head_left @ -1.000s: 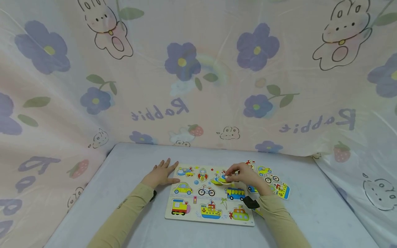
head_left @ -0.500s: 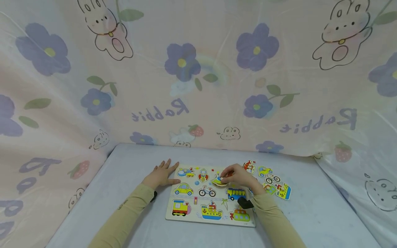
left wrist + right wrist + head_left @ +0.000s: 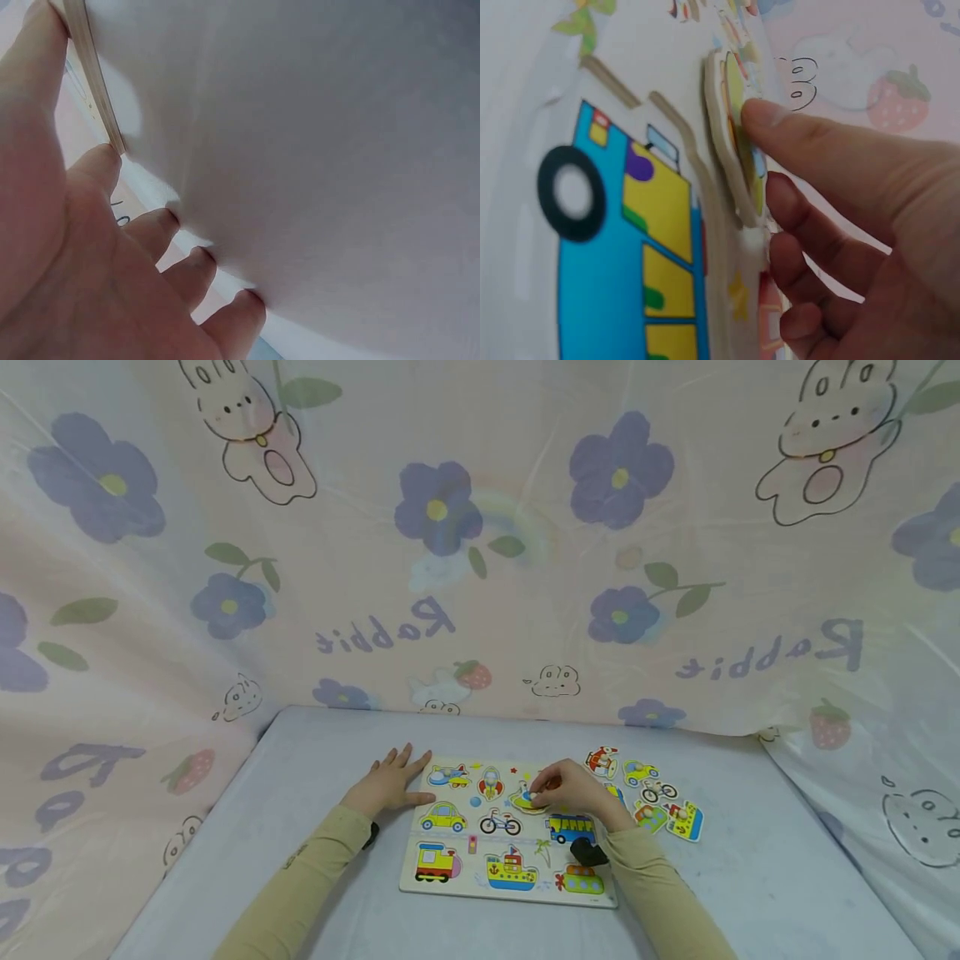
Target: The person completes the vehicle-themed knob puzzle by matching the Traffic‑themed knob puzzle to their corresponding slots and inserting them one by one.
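A wooden puzzle board [image 3: 474, 865] with vehicle pictures lies on the white table. My left hand [image 3: 381, 790] rests with spread fingers at its left edge; in the left wrist view the thumb and forefinger touch the board's edge [image 3: 96, 75], and the other fingertips rest on the tabletop. My right hand [image 3: 576, 787] pinches a yellow-green flying saucer puzzle piece [image 3: 523, 803] over the board's upper right. In the right wrist view the saucer piece [image 3: 739, 142] lies close over the board, slightly raised, beside the printed blue bus [image 3: 604, 274]. The right hand hides part of the board's top right.
Right of the board lie several loose pieces: a red helicopter [image 3: 602, 762], a yellow car [image 3: 641, 772], a bicycle [image 3: 659, 791], a green piece [image 3: 650, 817] and a ship [image 3: 686, 821]. A patterned curtain [image 3: 525, 602] hangs behind the table.
The right hand has shifted a little left and brought the saucer piece down over the matching saucer picture. The left hand has stayed in place.
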`<move>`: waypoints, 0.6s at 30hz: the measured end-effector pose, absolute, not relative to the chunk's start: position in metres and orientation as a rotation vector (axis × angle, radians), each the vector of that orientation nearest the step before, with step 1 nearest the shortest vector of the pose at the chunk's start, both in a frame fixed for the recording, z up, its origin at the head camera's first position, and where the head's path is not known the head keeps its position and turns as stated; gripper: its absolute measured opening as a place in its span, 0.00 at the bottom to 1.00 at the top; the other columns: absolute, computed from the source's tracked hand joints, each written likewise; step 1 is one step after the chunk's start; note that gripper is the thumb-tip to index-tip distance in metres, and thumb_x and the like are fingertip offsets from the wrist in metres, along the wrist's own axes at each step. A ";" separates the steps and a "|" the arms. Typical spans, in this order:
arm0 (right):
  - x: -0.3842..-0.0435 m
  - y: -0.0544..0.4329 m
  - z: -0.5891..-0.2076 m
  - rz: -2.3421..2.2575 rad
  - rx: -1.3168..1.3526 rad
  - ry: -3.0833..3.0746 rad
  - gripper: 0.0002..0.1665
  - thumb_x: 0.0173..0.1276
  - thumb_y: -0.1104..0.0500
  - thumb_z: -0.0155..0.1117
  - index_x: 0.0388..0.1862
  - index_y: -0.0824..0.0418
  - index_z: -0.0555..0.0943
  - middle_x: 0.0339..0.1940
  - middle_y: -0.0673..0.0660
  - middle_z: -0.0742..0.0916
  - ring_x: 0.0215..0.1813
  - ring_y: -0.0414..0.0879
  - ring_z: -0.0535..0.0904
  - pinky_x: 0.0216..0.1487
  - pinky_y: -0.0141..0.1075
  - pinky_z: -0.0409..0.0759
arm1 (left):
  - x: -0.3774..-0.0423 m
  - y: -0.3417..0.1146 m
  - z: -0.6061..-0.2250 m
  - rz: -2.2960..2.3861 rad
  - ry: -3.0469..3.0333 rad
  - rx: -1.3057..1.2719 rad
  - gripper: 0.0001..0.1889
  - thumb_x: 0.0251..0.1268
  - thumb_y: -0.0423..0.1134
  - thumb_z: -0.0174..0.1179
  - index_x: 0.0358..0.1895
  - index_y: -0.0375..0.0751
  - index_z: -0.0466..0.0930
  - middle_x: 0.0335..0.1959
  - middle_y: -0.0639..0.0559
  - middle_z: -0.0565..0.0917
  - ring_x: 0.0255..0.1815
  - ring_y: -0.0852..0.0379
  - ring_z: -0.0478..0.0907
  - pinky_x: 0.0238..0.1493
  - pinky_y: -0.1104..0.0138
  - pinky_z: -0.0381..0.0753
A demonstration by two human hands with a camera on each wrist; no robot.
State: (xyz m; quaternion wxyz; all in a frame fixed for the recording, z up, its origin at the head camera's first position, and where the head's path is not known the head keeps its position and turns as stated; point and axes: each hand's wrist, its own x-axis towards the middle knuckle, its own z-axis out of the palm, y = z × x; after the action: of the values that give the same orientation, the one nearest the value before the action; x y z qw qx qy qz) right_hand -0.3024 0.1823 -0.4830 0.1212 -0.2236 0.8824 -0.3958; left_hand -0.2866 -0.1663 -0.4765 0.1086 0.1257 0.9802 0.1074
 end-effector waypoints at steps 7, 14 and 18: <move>-0.304 0.178 -0.486 -1.163 -0.647 2.564 0.03 0.57 0.59 0.74 0.29 0.54 0.86 0.27 0.51 0.82 0.27 0.45 0.72 0.27 0.35 0.72 | -0.285 -0.166 -0.476 0.337 2.877 0.371 0.47 0.57 0.67 0.58 0.76 0.51 0.52 0.75 0.34 0.48 0.73 0.31 0.43 0.69 0.39 0.46; -0.307 0.177 -0.487 -1.175 -0.627 2.569 0.04 0.57 0.58 0.74 0.29 0.55 0.86 0.25 0.50 0.81 0.27 0.44 0.72 0.27 0.34 0.72 | -0.287 -0.166 -0.478 0.329 2.880 0.361 0.47 0.57 0.68 0.57 0.76 0.53 0.52 0.76 0.36 0.47 0.74 0.33 0.42 0.69 0.40 0.46; -0.307 0.176 -0.487 -1.184 -0.599 2.569 0.05 0.56 0.58 0.75 0.29 0.56 0.86 0.25 0.51 0.82 0.26 0.45 0.72 0.26 0.34 0.72 | -0.287 -0.166 -0.478 0.329 2.883 0.363 0.47 0.57 0.69 0.56 0.76 0.53 0.52 0.76 0.36 0.47 0.74 0.32 0.42 0.69 0.39 0.46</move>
State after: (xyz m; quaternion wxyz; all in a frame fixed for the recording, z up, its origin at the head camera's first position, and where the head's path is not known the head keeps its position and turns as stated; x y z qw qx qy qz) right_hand -0.3068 0.1755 -0.4867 0.1250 -0.2055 0.8815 -0.4062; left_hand -0.2868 -0.1661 -0.4777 0.1086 0.1234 0.9801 0.1118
